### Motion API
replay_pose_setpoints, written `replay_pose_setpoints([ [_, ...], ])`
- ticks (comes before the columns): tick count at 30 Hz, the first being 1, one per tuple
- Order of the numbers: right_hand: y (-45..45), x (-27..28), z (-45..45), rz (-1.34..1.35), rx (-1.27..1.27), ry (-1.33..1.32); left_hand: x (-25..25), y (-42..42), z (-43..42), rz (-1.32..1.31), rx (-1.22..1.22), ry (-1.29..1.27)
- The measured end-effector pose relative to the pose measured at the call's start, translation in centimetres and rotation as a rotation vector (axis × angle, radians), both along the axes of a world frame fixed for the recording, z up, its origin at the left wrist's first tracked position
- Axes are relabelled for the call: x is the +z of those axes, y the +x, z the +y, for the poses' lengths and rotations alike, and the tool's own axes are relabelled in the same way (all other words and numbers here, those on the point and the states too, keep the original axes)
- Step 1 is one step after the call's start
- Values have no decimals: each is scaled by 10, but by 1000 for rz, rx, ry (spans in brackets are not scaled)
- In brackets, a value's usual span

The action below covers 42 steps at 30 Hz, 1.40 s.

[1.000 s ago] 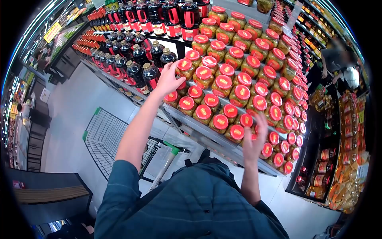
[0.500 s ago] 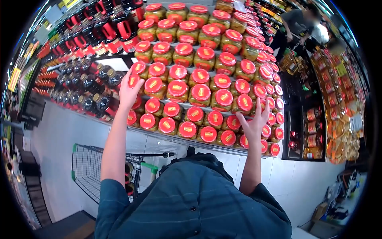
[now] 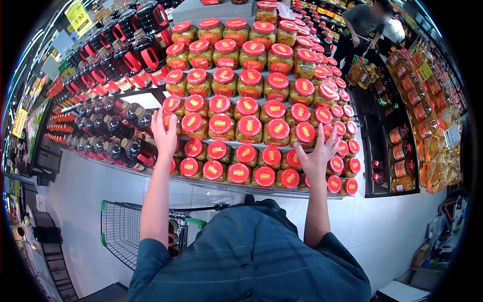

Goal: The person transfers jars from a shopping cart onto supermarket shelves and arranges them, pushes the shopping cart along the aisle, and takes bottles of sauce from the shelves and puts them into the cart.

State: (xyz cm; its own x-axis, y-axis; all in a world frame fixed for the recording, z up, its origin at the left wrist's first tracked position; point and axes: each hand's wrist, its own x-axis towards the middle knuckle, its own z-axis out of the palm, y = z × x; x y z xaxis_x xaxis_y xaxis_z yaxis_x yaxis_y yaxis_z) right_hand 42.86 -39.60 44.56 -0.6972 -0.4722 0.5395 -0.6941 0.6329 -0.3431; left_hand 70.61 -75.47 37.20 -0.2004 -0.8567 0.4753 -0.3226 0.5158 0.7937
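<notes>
Rows of glass jars with red lids (image 3: 248,127) stand on a stepped display before me. My left hand (image 3: 165,132) is at the left edge of the jars, its fingers apart around the side of a red-lidded jar; whether it touches the jar I cannot tell. Over the right part of the lower rows is my right hand (image 3: 318,150), fingers spread, close to several lids and holding nothing.
Dark bottles with red labels (image 3: 123,151) fill the shelves at left. A wire shopping cart (image 3: 121,229) stands below them at lower left. Bottles of yellow oil (image 3: 433,166) stand at right. A person (image 3: 363,25) stands at a cart at upper right.
The view has turned, so the display now lies squarely ahead. My right hand has risen from the lower front corner to over the lids and spread its fingers. My left hand stays by the left edge.
</notes>
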Motion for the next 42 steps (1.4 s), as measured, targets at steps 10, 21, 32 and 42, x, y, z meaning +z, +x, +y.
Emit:
replay_pose_setpoints([
  [10, 42, 9, -39, 38, 246, 168, 30, -29, 53, -516, 58, -240],
  [21, 39, 4, -40, 72, 233, 176, 25, -33, 52, -516, 78, -284],
  [32, 41, 5, -43, 50, 232, 197, 25, -33, 53, -481, 126, -315],
  [42, 41, -1, -46, 77, 220, 212, 26, -31, 55, -446, 122, -289],
])
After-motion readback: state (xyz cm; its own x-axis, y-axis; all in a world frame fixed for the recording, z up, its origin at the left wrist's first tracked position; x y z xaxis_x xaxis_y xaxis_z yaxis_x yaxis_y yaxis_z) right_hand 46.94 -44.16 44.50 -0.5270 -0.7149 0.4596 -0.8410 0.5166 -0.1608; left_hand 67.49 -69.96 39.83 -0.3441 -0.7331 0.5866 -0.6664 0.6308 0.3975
